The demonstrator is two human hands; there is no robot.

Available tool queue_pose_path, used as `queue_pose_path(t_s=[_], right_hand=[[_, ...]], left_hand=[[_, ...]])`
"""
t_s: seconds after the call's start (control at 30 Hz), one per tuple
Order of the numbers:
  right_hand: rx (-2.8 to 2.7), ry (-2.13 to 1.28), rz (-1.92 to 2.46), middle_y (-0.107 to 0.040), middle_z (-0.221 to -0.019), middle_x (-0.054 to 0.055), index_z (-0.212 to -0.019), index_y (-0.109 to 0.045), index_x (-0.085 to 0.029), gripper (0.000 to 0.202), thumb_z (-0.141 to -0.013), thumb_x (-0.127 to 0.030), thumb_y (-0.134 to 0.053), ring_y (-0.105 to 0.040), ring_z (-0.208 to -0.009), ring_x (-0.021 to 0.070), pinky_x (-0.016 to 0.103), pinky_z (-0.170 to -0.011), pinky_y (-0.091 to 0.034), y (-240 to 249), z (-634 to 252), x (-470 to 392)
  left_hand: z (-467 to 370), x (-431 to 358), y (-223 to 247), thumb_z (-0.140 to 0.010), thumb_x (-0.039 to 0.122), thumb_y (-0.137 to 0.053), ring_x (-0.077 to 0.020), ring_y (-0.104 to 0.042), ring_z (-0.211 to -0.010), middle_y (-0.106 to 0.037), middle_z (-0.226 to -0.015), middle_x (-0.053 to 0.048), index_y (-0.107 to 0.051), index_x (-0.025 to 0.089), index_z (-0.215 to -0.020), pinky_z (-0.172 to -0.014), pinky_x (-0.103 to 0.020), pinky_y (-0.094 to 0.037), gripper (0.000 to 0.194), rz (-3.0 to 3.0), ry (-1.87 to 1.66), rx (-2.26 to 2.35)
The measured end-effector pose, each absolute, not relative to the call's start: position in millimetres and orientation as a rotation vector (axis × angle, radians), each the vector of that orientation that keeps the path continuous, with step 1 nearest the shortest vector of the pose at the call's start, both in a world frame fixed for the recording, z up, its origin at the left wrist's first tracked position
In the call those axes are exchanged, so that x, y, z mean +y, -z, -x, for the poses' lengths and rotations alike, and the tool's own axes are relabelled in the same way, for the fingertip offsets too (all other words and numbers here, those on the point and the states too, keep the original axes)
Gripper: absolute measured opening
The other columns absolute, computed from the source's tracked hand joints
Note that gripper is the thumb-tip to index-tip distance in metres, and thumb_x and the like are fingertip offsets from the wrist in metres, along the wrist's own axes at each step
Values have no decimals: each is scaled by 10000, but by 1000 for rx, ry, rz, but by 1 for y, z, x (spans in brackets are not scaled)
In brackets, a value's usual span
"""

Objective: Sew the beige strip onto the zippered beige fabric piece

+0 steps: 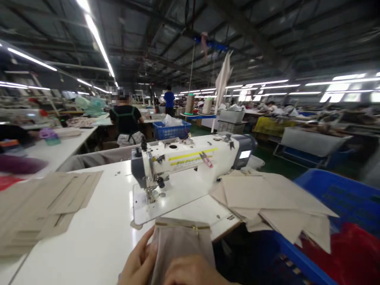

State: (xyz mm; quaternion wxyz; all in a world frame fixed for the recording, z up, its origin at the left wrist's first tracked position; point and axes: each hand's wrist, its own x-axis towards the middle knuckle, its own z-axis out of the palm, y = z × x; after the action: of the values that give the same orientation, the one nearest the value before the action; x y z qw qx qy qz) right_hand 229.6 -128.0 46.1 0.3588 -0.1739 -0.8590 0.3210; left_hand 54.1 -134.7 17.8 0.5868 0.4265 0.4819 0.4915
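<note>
- Our left hand (139,259) pinches the left edge of the beige zippered fabric piece (181,243) at the near edge of the desk (97,233); our right hand (192,273) lies flat on its lower part, pressing it rather than gripping.
- The piece sits just in front of the sewing machine (184,162); fed crooked, its zipper (182,226) could meet the needle.
- The stack of cut beige panels (273,206) overhangs the desk above the blue crate (341,198); a nudge could tip it in.
</note>
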Motion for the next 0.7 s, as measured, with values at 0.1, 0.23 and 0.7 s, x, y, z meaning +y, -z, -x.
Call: queue_pose_path(t_s=[0.1, 0.23, 0.7], right_hand=[[-2361, -696, 565, -615, -687, 27, -692, -581, -184, 339, -941, -328, -403, -570, -664, 158, 239, -628, -414, -21, -224, -129], [-2432, -440, 758, -582, -665, 13, -678, -576, -170, 179, -849, -173, -523, -536, -638, 163, 274, -586, -374, -16, -242, -133], [-2037, -281, 992, -511, -809, -2, -794, -509, -186, 228, -710, -33, -656, -470, -770, 197, 351, -704, -345, -14, -210, -125]], left_hand=[[-32, -144, -17, -624, 598, -729, -327, -566, -1050, -667, -1042, -115, -627, 144, -1075, -901, -389, -474, 648, -1054, -1091, 1202], [-16, -157, -19, -696, 580, -680, -292, -535, -1105, -648, -1096, -82, -636, 181, -1061, -997, -374, -385, 542, -1109, -1113, 1290], [-18, -165, -21, -801, 521, -598, -289, -487, -1161, -654, -1085, -35, -647, 236, -1083, -1036, -397, -327, 404, -1358, -1069, 1335]])
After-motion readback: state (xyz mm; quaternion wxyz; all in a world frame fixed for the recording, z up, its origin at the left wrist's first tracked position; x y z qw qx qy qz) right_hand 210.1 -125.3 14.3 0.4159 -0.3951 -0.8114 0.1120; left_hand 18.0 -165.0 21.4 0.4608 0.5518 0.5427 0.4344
